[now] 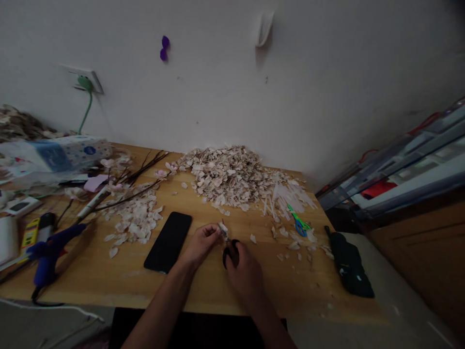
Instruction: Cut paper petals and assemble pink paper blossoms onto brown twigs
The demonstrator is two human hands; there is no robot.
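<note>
Near the front middle of the wooden table, my left hand [204, 242] pinches a small pale petal [223, 230] between thumb and fingertips. My right hand [246, 271] is closed round the black handles of a pair of scissors [225, 253]. The scissors' blades point up at the petal and are too small to make out clearly. Behind both hands lies a large heap of pale dried petals [230, 177]. A black phone [169, 241] lies flat just left of my left hand.
Blue-green scissors [300, 224] and translucent sticks [286, 196] lie to the right, near a dark pouch [349, 264]. At the left are a blue glue gun [49, 257], flowered twigs [145, 169], a smaller petal pile [136, 220] and a tissue pack [72, 150].
</note>
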